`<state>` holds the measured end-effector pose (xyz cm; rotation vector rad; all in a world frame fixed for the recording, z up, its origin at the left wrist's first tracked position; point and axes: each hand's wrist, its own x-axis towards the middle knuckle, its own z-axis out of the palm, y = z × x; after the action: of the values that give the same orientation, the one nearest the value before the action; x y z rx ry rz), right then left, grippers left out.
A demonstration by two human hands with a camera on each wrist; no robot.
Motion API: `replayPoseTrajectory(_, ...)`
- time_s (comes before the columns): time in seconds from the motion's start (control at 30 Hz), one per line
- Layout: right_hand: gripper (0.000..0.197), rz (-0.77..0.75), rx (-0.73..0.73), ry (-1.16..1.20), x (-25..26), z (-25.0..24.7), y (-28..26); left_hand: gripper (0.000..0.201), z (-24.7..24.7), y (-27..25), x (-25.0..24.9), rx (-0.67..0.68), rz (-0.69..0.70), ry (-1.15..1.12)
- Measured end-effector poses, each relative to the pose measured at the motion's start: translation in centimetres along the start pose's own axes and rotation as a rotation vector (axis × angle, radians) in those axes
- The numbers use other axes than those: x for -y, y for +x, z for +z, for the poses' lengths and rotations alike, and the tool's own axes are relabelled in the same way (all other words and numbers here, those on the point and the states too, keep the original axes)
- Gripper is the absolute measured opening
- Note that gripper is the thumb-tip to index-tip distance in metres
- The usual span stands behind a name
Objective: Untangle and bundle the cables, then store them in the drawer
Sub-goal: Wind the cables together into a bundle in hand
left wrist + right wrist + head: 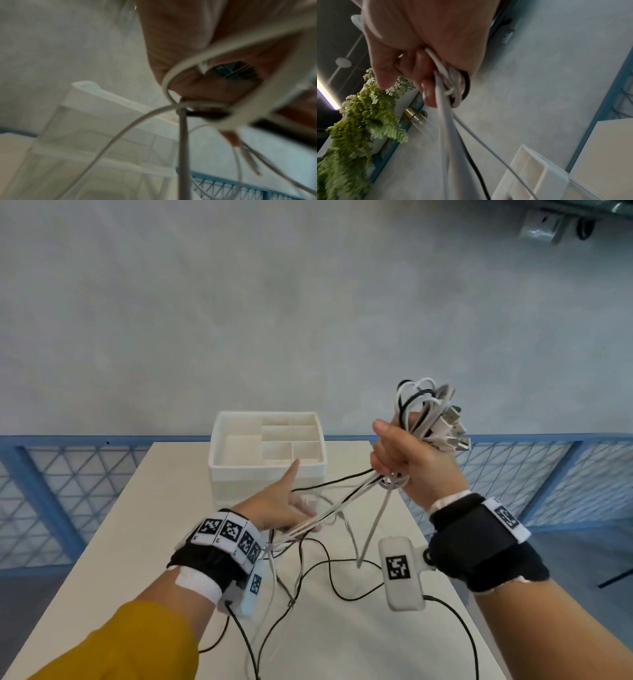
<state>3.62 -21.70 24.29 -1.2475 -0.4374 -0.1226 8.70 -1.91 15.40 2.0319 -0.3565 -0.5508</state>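
1. White and black cables (424,419) are bunching in the head view inside the right hand (411,460), which is fisting tightly round them, raised at the right above the table (178,474). Loops and USB plugs are sticking out above the fist. Several strands are running taut from under the fist down to the left, into the left hand (284,508). That hand is hovering low over the table, forefinger pointing far, with the other fingers appearing to gather the strands. Loose cable ends are trailing across the near tabletop. A white drawer organiser (267,446) is standing at the far end of the table, its compartmented top tray showing, and the cables are lying outside it.

2. Blurred in the left wrist view, the left hand (197,47) is filling the upper right, with a pale cable (171,75) looping across the palm and more strands hanging below. Whether the fingers are closing on them, I cannot tell. The organiser (102,121) is sitting beyond, to the left.

3. Curled fingers (426,75) in the right wrist view are clamping white and black cables (443,108), which are streaming downward. The organiser (530,175) is showing at lower right. Green hanging foliage (359,115) is filling the left.
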Motion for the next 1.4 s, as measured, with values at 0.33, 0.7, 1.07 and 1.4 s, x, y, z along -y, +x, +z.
replayPoseTrajectory(0.33,0.042,-0.047,-0.048,-0.031,-0.4,-0.5,-0.2,0.014,-1.2,-0.8,1.9,-0.375,-0.087,-0.001)
replayPoseTrajectory(0.7,0.043,0.016,-0.241,-0.178,-2.4,-3.1,0.0,0.027,-3.1,-3.4,2.6,0.045,0.182,-0.922)
replayPoseTrajectory(1.07,0.043,-0.053,-0.163,-0.134,-1.2,0.8,1.2,0.023,-1.8,-3.8,1.7,-0.15,0.078,-0.585)
replayPoseTrajectory(1.4,0.041,-0.032,-0.137,-0.188,-2.2,3.9,2.1,0.08,3.1,-3.2,-3.8,-0.361,0.4,0.188)
